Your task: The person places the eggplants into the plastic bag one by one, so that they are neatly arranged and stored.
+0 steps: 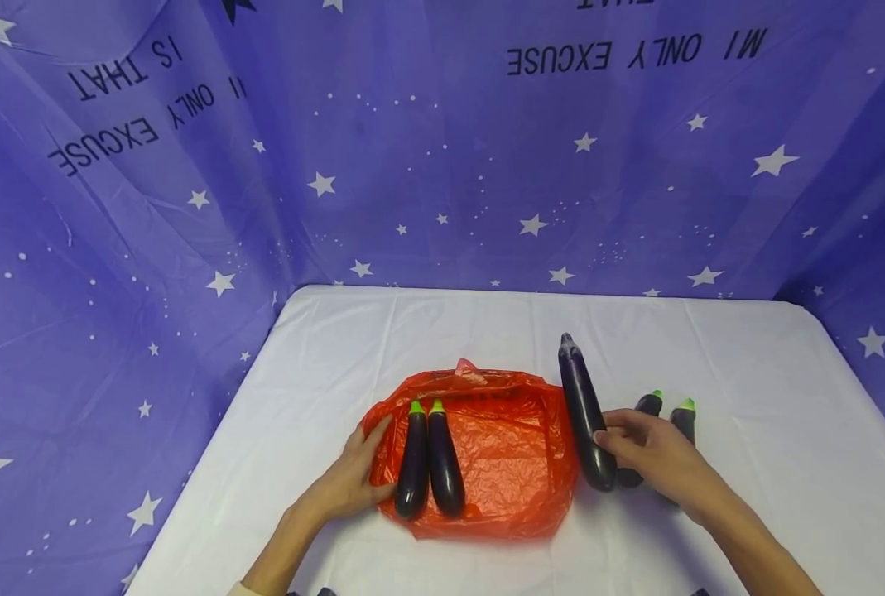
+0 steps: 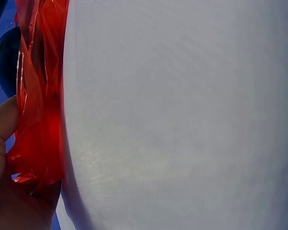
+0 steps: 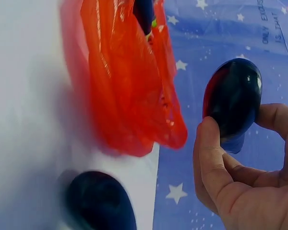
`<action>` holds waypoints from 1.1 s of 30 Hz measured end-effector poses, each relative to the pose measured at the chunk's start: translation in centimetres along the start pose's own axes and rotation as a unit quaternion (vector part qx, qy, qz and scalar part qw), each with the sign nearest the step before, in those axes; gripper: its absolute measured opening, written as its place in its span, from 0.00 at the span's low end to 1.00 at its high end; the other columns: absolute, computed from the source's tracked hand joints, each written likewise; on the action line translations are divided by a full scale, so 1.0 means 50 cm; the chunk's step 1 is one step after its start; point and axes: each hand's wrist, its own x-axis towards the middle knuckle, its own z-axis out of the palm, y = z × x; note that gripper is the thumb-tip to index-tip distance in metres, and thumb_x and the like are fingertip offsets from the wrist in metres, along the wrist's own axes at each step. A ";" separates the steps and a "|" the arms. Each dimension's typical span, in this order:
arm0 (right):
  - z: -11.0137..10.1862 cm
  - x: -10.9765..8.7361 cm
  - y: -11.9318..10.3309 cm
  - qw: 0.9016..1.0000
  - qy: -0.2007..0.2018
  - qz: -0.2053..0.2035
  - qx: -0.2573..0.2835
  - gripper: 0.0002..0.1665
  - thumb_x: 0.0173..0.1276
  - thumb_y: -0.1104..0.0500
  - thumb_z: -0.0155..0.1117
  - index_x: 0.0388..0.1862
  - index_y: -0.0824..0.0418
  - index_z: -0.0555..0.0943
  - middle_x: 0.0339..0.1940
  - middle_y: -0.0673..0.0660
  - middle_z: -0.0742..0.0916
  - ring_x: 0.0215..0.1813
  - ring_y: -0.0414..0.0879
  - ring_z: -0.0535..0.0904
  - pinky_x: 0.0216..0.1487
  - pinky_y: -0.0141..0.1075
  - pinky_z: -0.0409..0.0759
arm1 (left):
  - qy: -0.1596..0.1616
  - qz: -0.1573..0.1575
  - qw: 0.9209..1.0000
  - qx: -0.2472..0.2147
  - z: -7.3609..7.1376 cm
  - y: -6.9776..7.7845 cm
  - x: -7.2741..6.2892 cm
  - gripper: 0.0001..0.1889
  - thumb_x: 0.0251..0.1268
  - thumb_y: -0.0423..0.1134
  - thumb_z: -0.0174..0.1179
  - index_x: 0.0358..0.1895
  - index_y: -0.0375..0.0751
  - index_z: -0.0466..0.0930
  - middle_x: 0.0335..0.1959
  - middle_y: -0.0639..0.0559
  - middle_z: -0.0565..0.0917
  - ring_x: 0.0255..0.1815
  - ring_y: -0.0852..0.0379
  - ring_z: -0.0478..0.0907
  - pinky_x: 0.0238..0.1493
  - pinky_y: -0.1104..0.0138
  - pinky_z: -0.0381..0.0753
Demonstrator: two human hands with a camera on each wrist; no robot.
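Note:
A red plastic bag lies spread with its mouth up, and two eggplants with green stem ends lie side by side in its left part. My left hand grips the bag's left edge; in the left wrist view, red film sits between thumb and fingers. Just above the bag's right edge, my right hand holds another eggplant near its thick end, stem pointing away. In the right wrist view, thumb and fingers pinch that eggplant's rounded end.
Two more eggplants, one farther left and one farther right, lie on the table, partly hidden behind my right hand. A white cloth covers the table. Purple star-printed curtains hang behind it and at both sides.

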 end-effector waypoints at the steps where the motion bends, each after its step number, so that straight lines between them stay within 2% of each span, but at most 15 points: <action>1: 0.005 0.003 -0.004 1.000 0.000 -0.006 -0.001 0.29 0.65 0.51 0.64 0.58 0.69 0.74 0.44 0.59 0.85 0.38 0.46 0.84 0.42 0.35 0.78 | 0.000 0.000 1.000 0.001 0.000 0.000 0.000 0.51 0.47 0.42 0.71 0.75 0.39 0.50 0.69 0.33 0.55 0.69 0.40 0.54 0.65 0.49 0.61; 5: 0.024 0.012 -0.020 1.000 -0.002 -0.025 -0.009 0.26 0.64 0.52 0.65 0.55 0.68 0.77 0.41 0.56 0.85 0.38 0.45 0.82 0.39 0.37 0.76 | -0.002 -0.002 1.000 0.003 0.001 -0.001 0.001 0.51 0.47 0.41 0.71 0.75 0.39 0.50 0.70 0.32 0.53 0.70 0.39 0.53 0.66 0.49 0.60; 9: 0.042 0.021 -0.032 1.000 -0.006 -0.020 -0.019 0.26 0.62 0.51 0.66 0.53 0.66 0.78 0.39 0.54 0.85 0.39 0.45 0.80 0.37 0.38 0.74 | 0.000 -0.003 1.000 0.006 0.002 -0.001 0.001 0.51 0.47 0.40 0.71 0.75 0.39 0.50 0.70 0.33 0.53 0.71 0.40 0.52 0.66 0.49 0.59; 17: 0.082 0.034 -0.048 0.999 -0.030 -0.035 0.014 0.25 0.60 0.53 0.68 0.51 0.68 0.78 0.35 0.54 0.84 0.36 0.45 0.79 0.37 0.36 0.79 | 0.001 -0.001 1.000 0.003 0.001 0.002 -0.001 0.51 0.46 0.40 0.71 0.75 0.39 0.50 0.69 0.32 0.54 0.70 0.39 0.54 0.65 0.49 0.60; 25: 0.131 0.056 -0.062 0.999 -0.017 -0.028 -0.033 0.20 0.58 0.54 0.69 0.45 0.65 0.81 0.30 0.51 0.82 0.31 0.44 0.77 0.35 0.36 0.76 | 0.003 0.000 1.000 0.002 0.004 -0.001 -0.001 0.52 0.45 0.41 0.72 0.74 0.39 0.51 0.69 0.31 0.54 0.69 0.38 0.55 0.64 0.48 0.62; 33: 0.177 0.074 -0.057 0.997 -0.038 -0.039 -0.053 0.22 0.57 0.52 0.70 0.43 0.67 0.81 0.28 0.51 0.82 0.31 0.42 0.77 0.32 0.34 0.78 | 0.005 0.001 1.000 0.005 0.005 -0.002 0.000 0.52 0.46 0.41 0.71 0.75 0.39 0.50 0.69 0.30 0.54 0.69 0.38 0.55 0.64 0.48 0.62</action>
